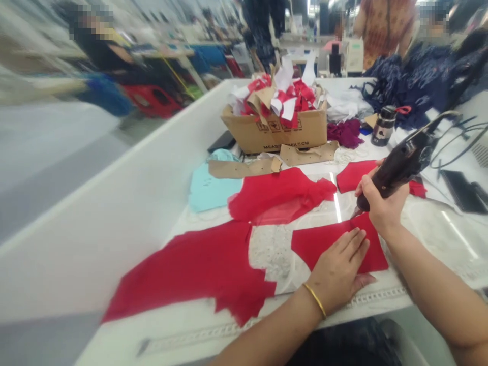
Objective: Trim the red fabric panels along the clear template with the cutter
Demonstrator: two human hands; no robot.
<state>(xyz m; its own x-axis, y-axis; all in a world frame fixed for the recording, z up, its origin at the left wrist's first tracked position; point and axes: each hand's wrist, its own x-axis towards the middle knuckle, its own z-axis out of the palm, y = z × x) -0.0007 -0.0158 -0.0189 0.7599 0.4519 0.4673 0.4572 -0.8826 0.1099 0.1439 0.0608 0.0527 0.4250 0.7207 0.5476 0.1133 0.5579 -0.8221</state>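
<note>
My right hand (385,206) is wrapped round a thick black corded hand tool (400,165), held at a slant. Its narrow lower end meets the top edge of a red fabric piece (308,244); I cannot make out the tip clearly. On that same piece lies my left hand (339,264), flat with fingers stretched out, a gold bangle at its wrist. Another red piece (282,193) lies beyond, a larger jagged one (190,274) spreads to the left, and a smaller red piece (354,175) sits behind the tool.
A cardboard box (274,134) heaped with red, white and brown scraps stands at the back. Brown card strips (244,168) and light blue cloth (213,190) lie before it. A dark jar (383,127) and navy fabric (412,86) are at right. A tape measure runs along the front edge.
</note>
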